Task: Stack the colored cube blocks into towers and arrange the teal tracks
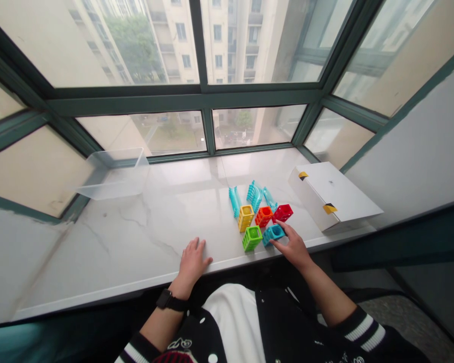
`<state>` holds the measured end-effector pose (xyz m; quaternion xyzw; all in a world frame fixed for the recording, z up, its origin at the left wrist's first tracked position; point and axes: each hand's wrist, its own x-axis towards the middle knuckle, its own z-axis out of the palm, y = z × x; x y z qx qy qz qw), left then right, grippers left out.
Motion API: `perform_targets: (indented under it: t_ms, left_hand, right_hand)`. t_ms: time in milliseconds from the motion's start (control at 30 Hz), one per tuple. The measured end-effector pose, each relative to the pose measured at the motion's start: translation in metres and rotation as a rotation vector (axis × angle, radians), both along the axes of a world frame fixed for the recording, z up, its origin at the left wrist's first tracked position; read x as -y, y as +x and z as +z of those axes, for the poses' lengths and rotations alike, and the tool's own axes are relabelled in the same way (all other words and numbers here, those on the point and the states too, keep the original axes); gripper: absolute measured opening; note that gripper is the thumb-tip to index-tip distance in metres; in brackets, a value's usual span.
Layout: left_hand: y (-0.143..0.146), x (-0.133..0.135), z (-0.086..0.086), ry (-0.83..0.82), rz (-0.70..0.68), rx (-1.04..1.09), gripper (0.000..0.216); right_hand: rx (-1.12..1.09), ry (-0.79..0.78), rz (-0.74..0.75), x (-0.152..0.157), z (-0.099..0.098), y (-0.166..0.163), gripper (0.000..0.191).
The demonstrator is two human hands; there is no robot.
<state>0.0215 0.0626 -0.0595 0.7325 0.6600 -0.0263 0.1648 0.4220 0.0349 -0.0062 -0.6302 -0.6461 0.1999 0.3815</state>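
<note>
My left hand (pixel 193 259) lies flat on the white marbled sill, fingers stretched out and holding nothing. My right hand (pixel 294 247) has its thumb and fingers around the right side of a blue hollow toy block (pixel 273 233). Left of that block stands a green block (pixel 252 239). Just behind are a yellow block (pixel 245 218), an orange block (pixel 264 216) and a red block (pixel 283 213), the red one close to my right fingertips. Farther back lie clear turquoise track pieces: a straight one (pixel 234 201), a curved one (pixel 254 195) and another (pixel 270 198).
A clear plastic bin (pixel 113 189) stands at the back left of the sill (pixel 136 237). On the right is a white box (pixel 336 194) with yellow-and-black tabs. Green-framed windows (pixel 185 103) border the back; the sill's front edge runs close to my body.
</note>
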Motion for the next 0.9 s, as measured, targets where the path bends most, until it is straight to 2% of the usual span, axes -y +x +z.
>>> perform_targets:
  t_ms: [133, 333, 500, 667, 900]
  left_hand:
    - [0.000, 0.001, 0.000, 0.010, -0.003, 0.002, 0.068]
    - [0.002, 0.001, 0.006, -0.008, -0.002, -0.002, 0.067]
    - [0.003, 0.002, 0.009, -0.012, 0.005, 0.003, 0.067]
    - [0.003, 0.002, 0.009, -0.016, 0.011, 0.005, 0.066]
    - [0.002, 0.003, 0.006, -0.006, 0.004, 0.026, 0.065]
  right_hand:
    - [-0.019, -0.009, -0.003, 0.000, -0.011, -0.002, 0.066]
    - [-0.086, -0.045, -0.048, 0.000, -0.038, -0.003, 0.081]
    - [-0.186, -0.080, -0.091, -0.003, -0.055, -0.005, 0.072]
    - [-0.291, -0.128, -0.072, -0.007, -0.058, -0.005, 0.067]
    - [-0.288, -0.144, -0.020, -0.010, -0.050, -0.010, 0.050]
